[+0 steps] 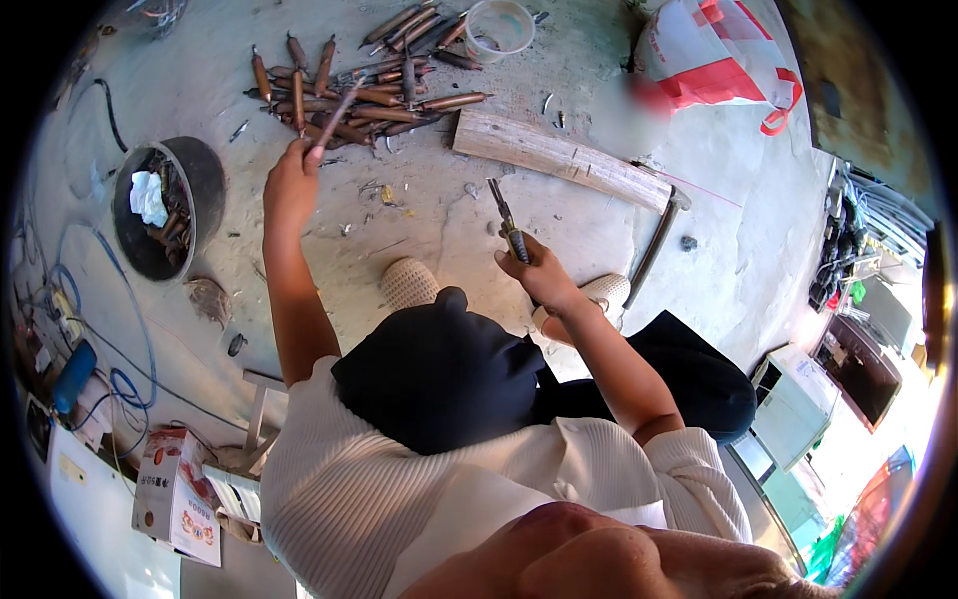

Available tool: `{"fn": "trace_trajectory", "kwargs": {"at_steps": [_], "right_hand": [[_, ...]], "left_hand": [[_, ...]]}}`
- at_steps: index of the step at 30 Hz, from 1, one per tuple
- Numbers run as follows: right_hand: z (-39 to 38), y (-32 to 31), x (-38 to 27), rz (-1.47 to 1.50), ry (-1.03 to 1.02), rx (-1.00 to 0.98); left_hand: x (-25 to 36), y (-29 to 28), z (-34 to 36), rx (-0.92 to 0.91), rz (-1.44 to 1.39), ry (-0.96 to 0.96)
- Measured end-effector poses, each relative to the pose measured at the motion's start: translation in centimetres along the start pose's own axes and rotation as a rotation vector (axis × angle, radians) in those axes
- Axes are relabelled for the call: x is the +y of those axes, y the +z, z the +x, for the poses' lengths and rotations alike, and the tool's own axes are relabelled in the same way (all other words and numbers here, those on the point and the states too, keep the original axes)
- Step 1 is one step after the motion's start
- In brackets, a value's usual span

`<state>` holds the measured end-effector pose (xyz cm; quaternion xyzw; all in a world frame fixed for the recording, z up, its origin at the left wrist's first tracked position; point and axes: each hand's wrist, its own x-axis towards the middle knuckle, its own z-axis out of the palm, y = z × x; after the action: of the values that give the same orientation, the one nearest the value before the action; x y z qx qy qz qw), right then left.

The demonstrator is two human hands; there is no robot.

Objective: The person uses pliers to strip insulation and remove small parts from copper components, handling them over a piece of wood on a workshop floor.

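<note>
At the left, a black bucket (205,190) stands on the floor, with brownish pieces and a crumpled white paper (148,198) inside. Next comes the left grip (291,190), closed around the lower end of a slender rod-like piece (339,112). This piece is greyish brown and somewhat blurred; it is tilted up to the right, in front of a loose pile of copper-brown tubes (379,113), whose ends are narrowed. Further right are the pliers (507,222), dark with some yellow on the handles, their tips slightly apart. The right grip (542,270) is closed on these handles. Beyond it, a wooden plank (559,153) lies on the floor, a hammer (654,250) at its right end.
</note>
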<state>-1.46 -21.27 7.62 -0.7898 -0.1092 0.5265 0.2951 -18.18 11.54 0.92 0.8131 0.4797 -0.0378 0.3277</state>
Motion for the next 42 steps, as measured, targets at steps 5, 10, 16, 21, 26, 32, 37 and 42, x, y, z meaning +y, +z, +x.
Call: {"fn": "trace_trajectory", "kwargs": {"at_steps": [5, 10, 16, 21, 26, 32, 37, 42], "right_hand": [[0.8, 0.5, -1.4, 0.379, 0.187, -0.066], [1.2, -1.0, -2.8, 0.444, 0.223, -0.224], [1.4, -2.0, -3.3, 0.37, 0.192, -0.231], [1.7, -2.2, -2.8, 0.292, 0.104, -0.176], [1.7, -2.3, -3.4, 0.284, 0.096, -0.165], [1.9, -2.2, -3.2, 0.283, 0.085, -0.152], [2.0, -2.2, -2.9, 0.267, 0.08, -0.15], [1.9, -1.8, -2.9, 0.279, 0.056, -0.118]], "left_hand": [[7.4, 3.0, -1.1, -0.307, -0.532, 0.18], [11.7, 5.6, -2.0, -0.363, -0.714, 0.207], [13.2, 6.4, -2.4, -0.228, -0.612, 0.273], [14.1, 5.5, -2.5, -0.203, -0.524, 0.278], [14.9, 4.8, -2.7, -0.229, -0.477, 0.284], [15.2, 4.9, -3.3, -0.194, -0.51, 0.323], [15.4, 5.2, -3.7, -0.166, -0.527, 0.33], [15.0, 5.7, -3.7, -0.163, -0.531, 0.315]]}}
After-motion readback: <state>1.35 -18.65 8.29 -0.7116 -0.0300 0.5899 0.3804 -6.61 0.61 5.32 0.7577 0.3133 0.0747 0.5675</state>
